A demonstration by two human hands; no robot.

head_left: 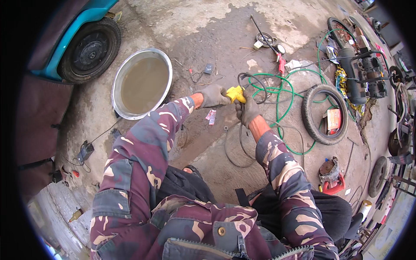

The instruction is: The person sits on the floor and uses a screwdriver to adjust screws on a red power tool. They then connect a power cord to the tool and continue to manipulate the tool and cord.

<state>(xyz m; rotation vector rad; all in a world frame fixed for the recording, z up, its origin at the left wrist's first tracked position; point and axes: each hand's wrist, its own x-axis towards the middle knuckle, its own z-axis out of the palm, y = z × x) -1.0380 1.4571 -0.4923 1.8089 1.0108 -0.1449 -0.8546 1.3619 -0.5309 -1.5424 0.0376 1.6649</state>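
Both of my hands wear grey gloves and meet in front of me at a small yellow object [235, 94]. Its exact kind does not show; it looks like a compact plastic body. My left hand [212, 96] closes on its left side. My right hand [248, 111] grips its right side from below, fingers curled. A black cord [241, 77] loops up beside it, and a dark cable [241, 135] hangs below my right hand. Just under my left hand, a small pink-and-white packet [211, 117] lies on the ground.
A basin of murky water [113, 92] stands left, near a teal vehicle's wheel [92, 54]. Right, a green hose [284, 113] winds toward a loose tyre [308, 113], an air compressor [353, 73] and a red-handled inflator gauge [281, 63]. A red tool [334, 185] lies lower right.
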